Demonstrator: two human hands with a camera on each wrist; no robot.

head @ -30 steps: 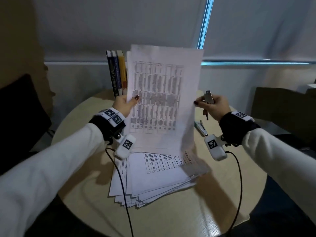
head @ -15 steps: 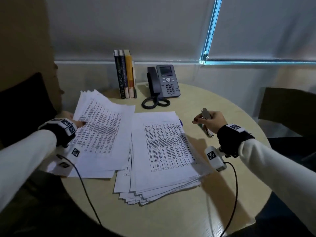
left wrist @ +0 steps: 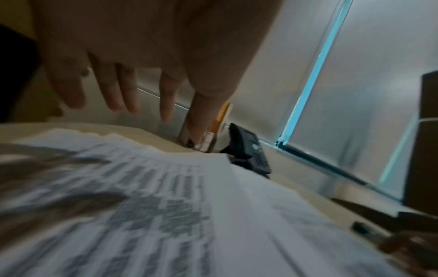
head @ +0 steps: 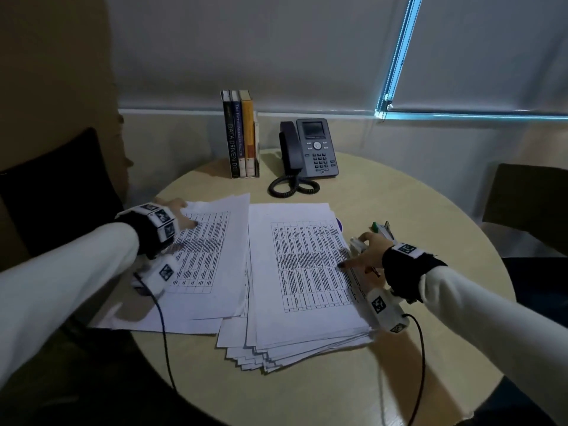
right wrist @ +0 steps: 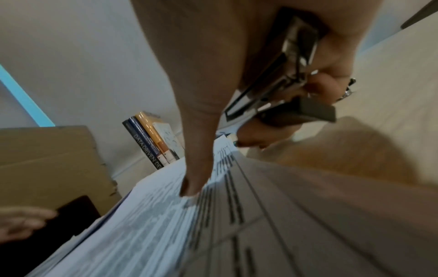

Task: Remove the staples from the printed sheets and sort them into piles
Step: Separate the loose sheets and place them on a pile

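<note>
Sheets just laid on the left pile [head: 209, 259] lie under the flat left hand [head: 176, 215], freeing it, while the right hand [head: 365, 252], gripping the staple remover [right wrist: 282, 75], thumbs the main stack [head: 307, 272] for another set.

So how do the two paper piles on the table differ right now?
The left pile is thin and lies skewed, with the left hand open above it. The right pile is much thicker and fanned at its near edge; the right hand touches it while gripping a metal tool. Both show printed tables face up.
</note>
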